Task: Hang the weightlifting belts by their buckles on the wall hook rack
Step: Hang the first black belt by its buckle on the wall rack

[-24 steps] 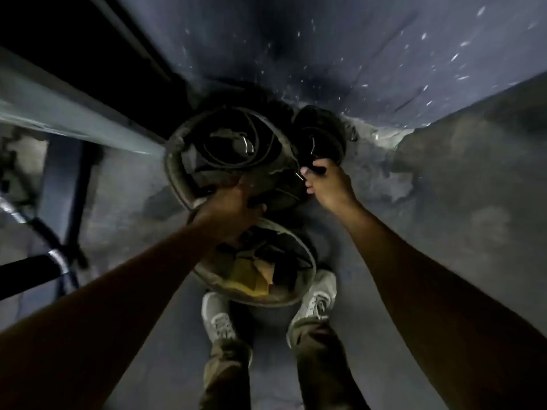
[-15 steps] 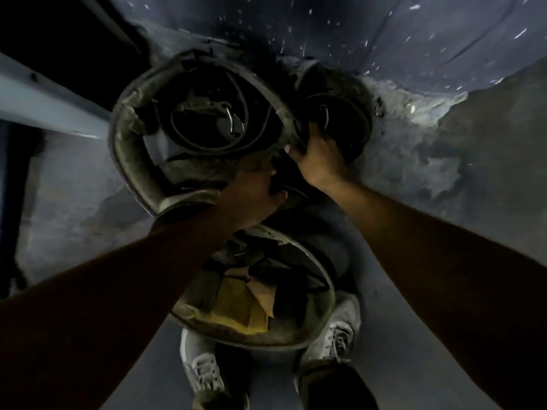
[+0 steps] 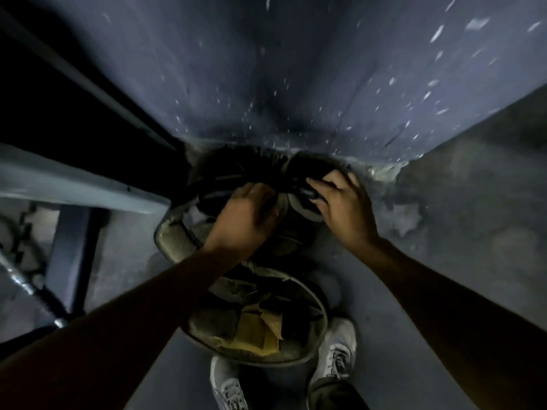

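Several coiled weightlifting belts lie on the dim floor against the wall's foot. My left hand (image 3: 242,220) is closed on the large worn grey belt (image 3: 173,241), whose loop curls out to the left of my wrist. My right hand (image 3: 340,208) grips a smaller dark rolled belt (image 3: 307,170) at the wall's base, fingers curled over its top edge. A third belt (image 3: 296,353), its torn lining showing yellow padding, lies on the floor in front of my shoes. No hook rack is in sight. The buckles are hidden by my hands and the blur.
A dark blue speckled wall (image 3: 296,84) rises straight ahead. A pale beam (image 3: 74,184) and a dark post (image 3: 71,255) stand at the left, with a metal bar (image 3: 26,288) below them. My white shoes (image 3: 337,350) stand just behind the belts.
The view has tipped and pulled back. My left hand moved up onto the top of the grey belt. My right hand shifted over the dark rolled belt, gripping it from above.
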Action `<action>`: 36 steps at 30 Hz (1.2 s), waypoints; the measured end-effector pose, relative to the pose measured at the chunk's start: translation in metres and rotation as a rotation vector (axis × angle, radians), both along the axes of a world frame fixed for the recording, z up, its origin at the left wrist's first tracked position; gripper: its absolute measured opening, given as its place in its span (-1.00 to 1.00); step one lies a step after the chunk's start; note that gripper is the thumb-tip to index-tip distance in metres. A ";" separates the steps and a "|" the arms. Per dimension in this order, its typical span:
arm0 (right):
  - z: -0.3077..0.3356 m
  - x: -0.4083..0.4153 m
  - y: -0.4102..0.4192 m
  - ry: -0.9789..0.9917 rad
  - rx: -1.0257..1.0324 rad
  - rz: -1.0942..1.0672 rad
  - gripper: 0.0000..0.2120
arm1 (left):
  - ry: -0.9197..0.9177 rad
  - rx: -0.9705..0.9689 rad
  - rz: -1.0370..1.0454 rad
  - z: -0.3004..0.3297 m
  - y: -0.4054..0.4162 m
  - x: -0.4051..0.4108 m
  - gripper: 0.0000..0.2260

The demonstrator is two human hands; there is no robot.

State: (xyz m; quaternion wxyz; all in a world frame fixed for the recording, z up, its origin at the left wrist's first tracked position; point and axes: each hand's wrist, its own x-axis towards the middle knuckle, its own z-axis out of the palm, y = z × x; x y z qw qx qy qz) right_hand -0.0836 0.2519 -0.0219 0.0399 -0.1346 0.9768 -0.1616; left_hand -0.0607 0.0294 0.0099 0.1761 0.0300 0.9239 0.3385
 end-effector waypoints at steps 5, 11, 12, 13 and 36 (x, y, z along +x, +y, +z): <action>0.152 -0.033 0.005 0.375 0.179 0.324 -0.59 | 0.059 -0.058 0.007 0.114 -0.004 -0.038 -0.61; 0.353 -0.051 0.005 0.646 0.257 0.755 -0.64 | -0.192 0.457 0.089 0.273 -0.002 -0.050 -0.52; 0.384 -0.049 0.003 0.666 0.260 0.808 -0.62 | -0.200 0.535 0.087 0.300 -0.001 -0.048 -0.56; 0.413 -0.045 0.002 0.679 0.256 0.839 -0.61 | -0.194 0.618 0.082 0.325 0.000 -0.044 -0.62; 0.922 0.064 -0.055 0.540 -1.119 -0.142 -0.75 | 0.402 1.192 -0.020 0.845 0.047 0.036 -0.78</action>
